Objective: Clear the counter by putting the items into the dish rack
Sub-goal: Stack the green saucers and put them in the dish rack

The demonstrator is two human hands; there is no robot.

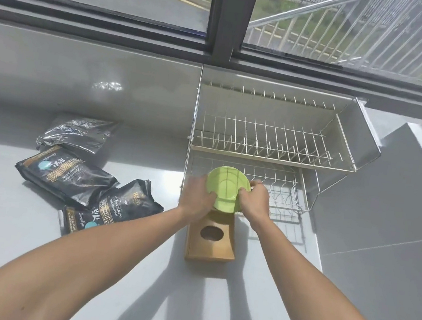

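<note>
The left hand [196, 198] covers the left edge of the green plate [226, 191], and the right hand [254, 201] covers its lower right rim. The plate and hands hide the far end of the wooden box [211, 237] and part of the dish rack [274, 141]'s lower tier. The coffee bags [88, 184] overlap, their small print unreadable. Both upper arms run off the bottom edge.

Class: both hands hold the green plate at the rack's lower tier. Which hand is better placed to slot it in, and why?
Probably the right hand. It grips the plate on the side facing the lower tier's open slots, so it can guide it in. The left hand sits at the rack's outer left edge, suited only to steadying.
</note>
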